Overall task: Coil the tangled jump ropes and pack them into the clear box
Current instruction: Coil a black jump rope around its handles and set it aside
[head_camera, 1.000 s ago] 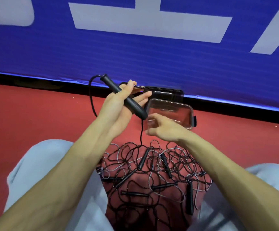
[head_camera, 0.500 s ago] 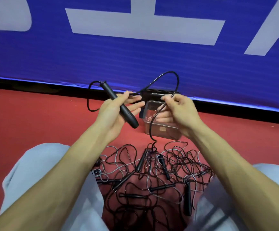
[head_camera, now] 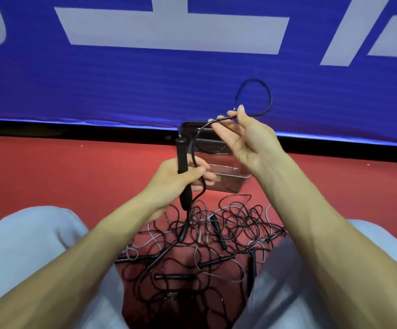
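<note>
My left hand grips a black jump-rope handle, held nearly upright, and pins its black cord against it. The cord arcs up to my right hand, which pinches it between thumb and fingers; a small loop stands above that hand. Just behind both hands the clear box sits open on the red floor, partly hidden by them, with its dark lid beyond. A tangled pile of black and grey jump ropes with several black handles lies on the floor between my knees.
A blue banner wall with white lettering rises right behind the box, with a black strip at its foot. My light grey trouser legs flank the rope pile. Red floor stretches left and right.
My left hand has swung the handle from slanted to nearly upright and lowered it. My right hand rose and moved right along the cord, and the loop above it has shrunk.
</note>
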